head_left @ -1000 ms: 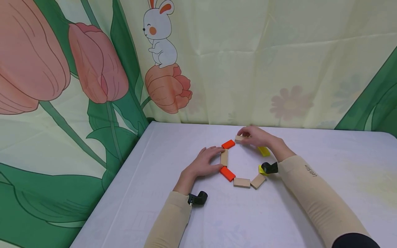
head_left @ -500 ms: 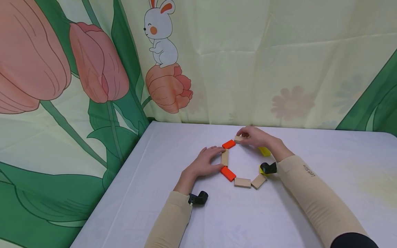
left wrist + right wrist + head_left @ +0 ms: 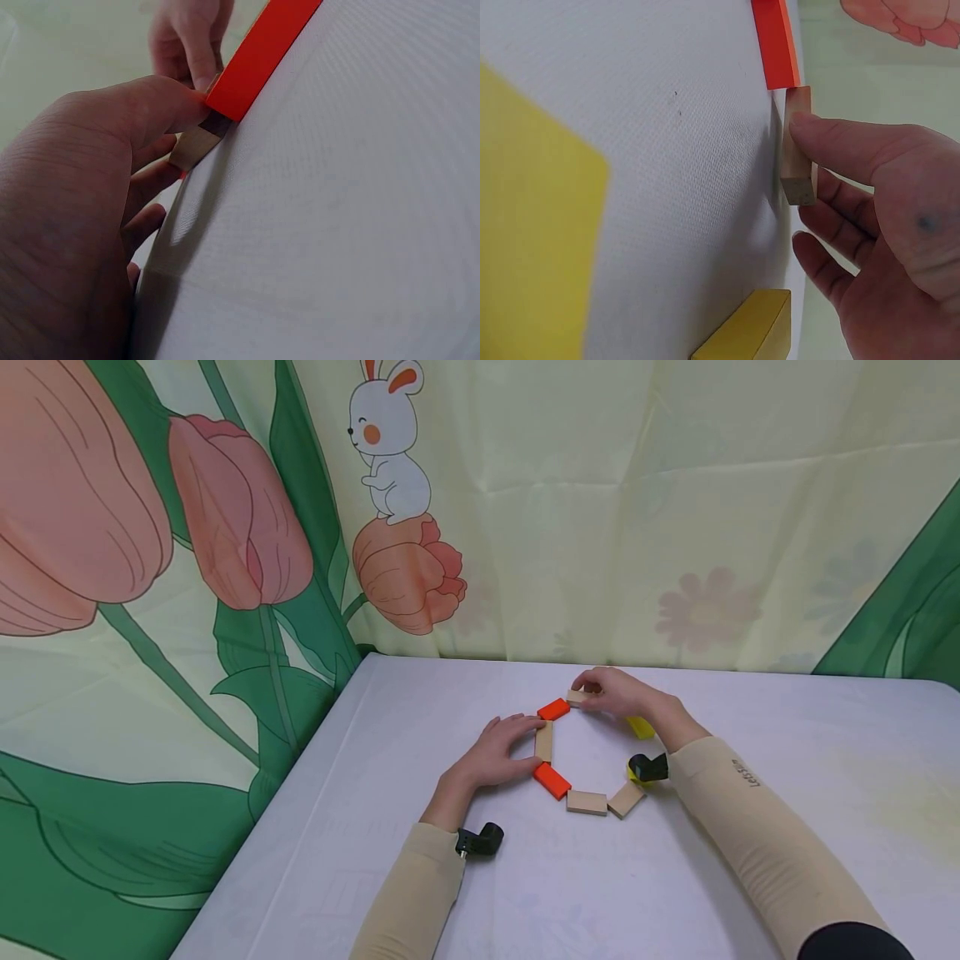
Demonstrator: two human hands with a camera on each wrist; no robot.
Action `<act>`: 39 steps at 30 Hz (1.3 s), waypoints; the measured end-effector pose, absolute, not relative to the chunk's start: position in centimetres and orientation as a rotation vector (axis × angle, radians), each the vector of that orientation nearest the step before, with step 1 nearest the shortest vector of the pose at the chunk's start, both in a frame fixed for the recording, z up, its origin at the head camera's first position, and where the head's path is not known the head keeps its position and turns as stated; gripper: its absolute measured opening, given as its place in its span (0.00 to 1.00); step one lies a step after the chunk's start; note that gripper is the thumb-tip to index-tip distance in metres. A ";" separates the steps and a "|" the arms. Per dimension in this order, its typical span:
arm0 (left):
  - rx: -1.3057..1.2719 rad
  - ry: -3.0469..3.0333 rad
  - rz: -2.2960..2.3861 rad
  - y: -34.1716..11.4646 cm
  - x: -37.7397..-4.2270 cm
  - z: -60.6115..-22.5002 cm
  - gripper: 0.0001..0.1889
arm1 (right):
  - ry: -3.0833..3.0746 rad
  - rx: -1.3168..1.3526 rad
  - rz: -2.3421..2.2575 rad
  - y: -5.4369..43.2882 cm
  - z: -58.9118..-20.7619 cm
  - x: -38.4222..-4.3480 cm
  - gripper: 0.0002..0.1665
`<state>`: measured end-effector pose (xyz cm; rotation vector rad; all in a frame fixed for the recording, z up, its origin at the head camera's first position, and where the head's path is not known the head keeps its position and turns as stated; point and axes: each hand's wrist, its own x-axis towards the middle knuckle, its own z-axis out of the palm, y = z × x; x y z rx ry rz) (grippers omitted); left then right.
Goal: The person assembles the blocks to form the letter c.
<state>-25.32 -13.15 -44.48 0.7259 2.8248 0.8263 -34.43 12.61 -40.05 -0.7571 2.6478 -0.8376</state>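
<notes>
Flat rectangular blocks form a ring on the table. My right hand (image 3: 613, 691) pinches a plain wooden block (image 3: 797, 154) between thumb and fingers at the ring's far side. One end of it sits right at the corner of a red block (image 3: 553, 709). On the left side, my left hand (image 3: 501, 752) is spread beside another plain wooden block (image 3: 543, 742). Its index fingertip is at that block's far end. The left thumb tip rests by the near end, against a second red block (image 3: 259, 64).
Two more plain blocks, a front one (image 3: 587, 802) and a slanted one (image 3: 626, 798), lie at the ring's near side. On the right, a yellow block (image 3: 641, 727) and another yellow one (image 3: 532, 225) lie partly under the right wrist. A printed curtain (image 3: 555, 560) hangs behind the table.
</notes>
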 end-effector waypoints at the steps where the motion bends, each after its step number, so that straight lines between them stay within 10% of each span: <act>1: 0.726 2.825 0.827 -13.1 -25.3 -44.5 0.31 | 2.646 -0.756 -0.839 12.6 -40.0 -34.4 0.19; 39: 0.725 2.826 0.810 -13.2 -25.4 -44.6 0.32 | 2.631 -0.759 -0.818 12.6 -40.1 -34.2 0.19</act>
